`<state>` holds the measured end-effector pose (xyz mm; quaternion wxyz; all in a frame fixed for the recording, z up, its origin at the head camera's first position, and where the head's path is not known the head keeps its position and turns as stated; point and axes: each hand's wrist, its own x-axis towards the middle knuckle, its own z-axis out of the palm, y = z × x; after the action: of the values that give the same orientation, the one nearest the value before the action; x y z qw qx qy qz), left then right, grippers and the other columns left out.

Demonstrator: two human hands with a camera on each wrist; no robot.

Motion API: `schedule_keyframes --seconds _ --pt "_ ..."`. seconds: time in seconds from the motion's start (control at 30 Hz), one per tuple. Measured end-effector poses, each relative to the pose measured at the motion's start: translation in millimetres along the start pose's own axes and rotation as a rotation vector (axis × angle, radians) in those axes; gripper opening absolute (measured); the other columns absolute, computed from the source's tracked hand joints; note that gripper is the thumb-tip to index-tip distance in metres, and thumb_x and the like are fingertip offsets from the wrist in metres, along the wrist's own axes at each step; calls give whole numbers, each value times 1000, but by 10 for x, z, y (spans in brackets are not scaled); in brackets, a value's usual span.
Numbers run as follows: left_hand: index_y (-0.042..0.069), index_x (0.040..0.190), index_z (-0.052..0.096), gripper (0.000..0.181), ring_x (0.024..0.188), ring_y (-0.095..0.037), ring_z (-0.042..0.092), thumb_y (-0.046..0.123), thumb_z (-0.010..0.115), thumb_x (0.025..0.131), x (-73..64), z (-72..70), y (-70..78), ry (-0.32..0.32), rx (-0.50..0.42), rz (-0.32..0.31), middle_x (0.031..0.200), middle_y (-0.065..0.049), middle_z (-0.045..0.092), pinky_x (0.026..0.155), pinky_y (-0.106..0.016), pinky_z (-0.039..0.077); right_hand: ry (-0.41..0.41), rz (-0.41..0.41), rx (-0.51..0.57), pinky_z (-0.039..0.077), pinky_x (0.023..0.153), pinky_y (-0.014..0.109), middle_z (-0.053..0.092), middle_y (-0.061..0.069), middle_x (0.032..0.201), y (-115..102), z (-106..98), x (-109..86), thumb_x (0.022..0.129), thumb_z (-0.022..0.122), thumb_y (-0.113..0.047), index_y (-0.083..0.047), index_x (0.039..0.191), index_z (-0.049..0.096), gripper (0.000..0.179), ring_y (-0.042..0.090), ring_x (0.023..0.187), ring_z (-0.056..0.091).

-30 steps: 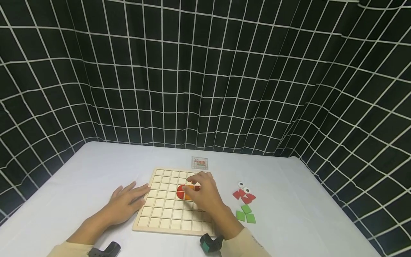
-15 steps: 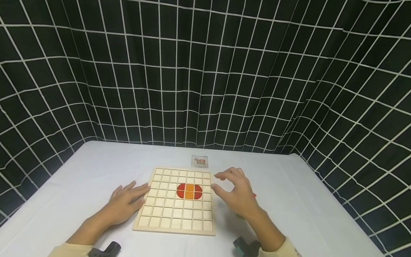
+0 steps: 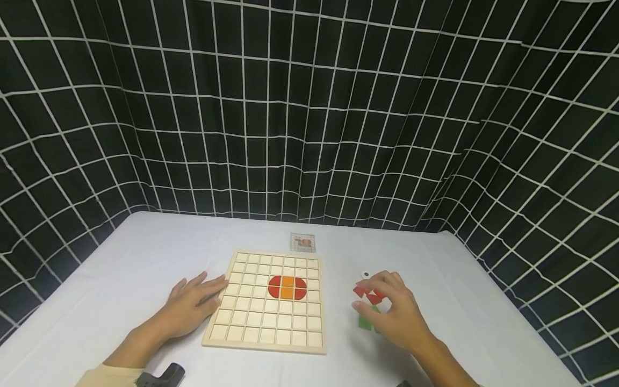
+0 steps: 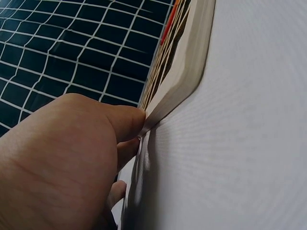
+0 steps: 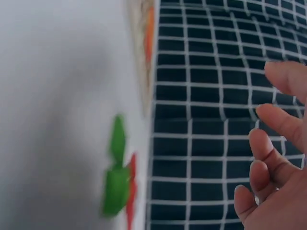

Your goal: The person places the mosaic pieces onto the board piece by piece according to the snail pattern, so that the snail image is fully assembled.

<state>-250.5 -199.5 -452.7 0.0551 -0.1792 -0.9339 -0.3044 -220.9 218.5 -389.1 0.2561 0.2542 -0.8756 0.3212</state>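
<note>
A pale wooden grid board (image 3: 261,320) lies on the white table, with red rounded pieces (image 3: 274,287) on either side of orange squares (image 3: 287,293) in its cells. My left hand (image 3: 191,306) rests at the board's left edge; in the left wrist view its fingertips touch the frame (image 4: 180,81). Over the loose pieces at the right hovers my right hand (image 3: 394,309), fingers apart and nothing between them. Red pieces (image 3: 374,298) and green squares (image 3: 365,323) lie beneath it, partly hidden. A white eye piece (image 3: 366,275) shows just beyond the fingers.
A small picture card (image 3: 303,242) lies behind the board, showing a red and orange figure on a grid. A dark curtain (image 3: 271,134) with white grid lines surrounds the table (image 3: 164,242) at the back and sides.
My right hand has left the board and moved right to above the loose pieces, uncovering the red and orange shape. My left hand has stayed at the board's edge.
</note>
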Motion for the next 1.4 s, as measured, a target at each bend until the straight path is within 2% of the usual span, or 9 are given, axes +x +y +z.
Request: schedule_keyframes --seconds 0.2,0.37,0.5,0.6,0.77,0.93,1.17,1.27,1.4 --pt "11 134 58 40 138 -43 23 26 54 98 12 6 35 2 11 -1 143 -5 48 108 -64 0 -46 22 -55 43 73 31 57 -14 94 221 -20 -210 69 87 -12 -20 100 73 35 8 92 45" --pt "11 134 59 40 138 -44 24 25 54 97 3 -3 38 2 18 -9 143 -6 48 107 -65 1 -135 116 -64 43 76 35 54 -15 100 340 29 -283 71 87 -22 -21 98 73 31 9 94 42" --pt "10 134 58 40 138 -44 23 25 54 97 7 -7 27 -3 21 -12 143 -7 48 107 -65 0 -216 177 -145 40 79 39 51 -12 104 401 78 -346 69 88 -29 -25 97 71 33 12 96 40" --pt "11 135 58 40 138 -44 23 25 55 97 16 -10 21 3 24 -4 143 -7 48 107 -65 0 -231 180 -202 37 81 41 49 -9 104 422 99 -379 67 88 -28 -26 95 71 32 14 96 40" --pt "11 134 58 40 138 -44 23 26 54 98 13 -6 16 4 19 -7 143 -7 48 107 -65 1 -228 167 -207 35 82 41 49 -11 101 426 110 -391 69 86 -21 -25 88 74 23 14 95 40" --pt "10 134 58 39 138 -44 24 25 55 98 -1 1 18 8 16 -3 143 -8 49 107 -66 1 -212 148 -181 38 80 39 51 -14 100 433 120 -399 72 84 -19 -25 88 73 20 11 94 41" --pt "10 134 59 40 138 -45 24 25 55 97 -1 -3 30 4 17 0 143 -7 49 106 -66 1 -72 -20 -111 46 74 23 62 -16 91 461 129 -375 68 86 -10 -20 90 71 29 5 85 53" --pt "11 134 59 39 137 -45 24 26 55 97 -9 -8 21 2 18 9 142 -7 49 106 -67 2 -50 -39 -84 45 73 19 62 -17 90 431 123 -335 68 87 -9 -18 91 72 29 4 83 54" --pt "9 134 58 40 137 -46 24 25 55 97 -11 -8 26 3 9 11 142 -8 49 105 -67 1 -50 -50 -60 48 72 23 62 -17 91 355 113 -253 69 86 -6 -18 91 71 29 5 85 54"
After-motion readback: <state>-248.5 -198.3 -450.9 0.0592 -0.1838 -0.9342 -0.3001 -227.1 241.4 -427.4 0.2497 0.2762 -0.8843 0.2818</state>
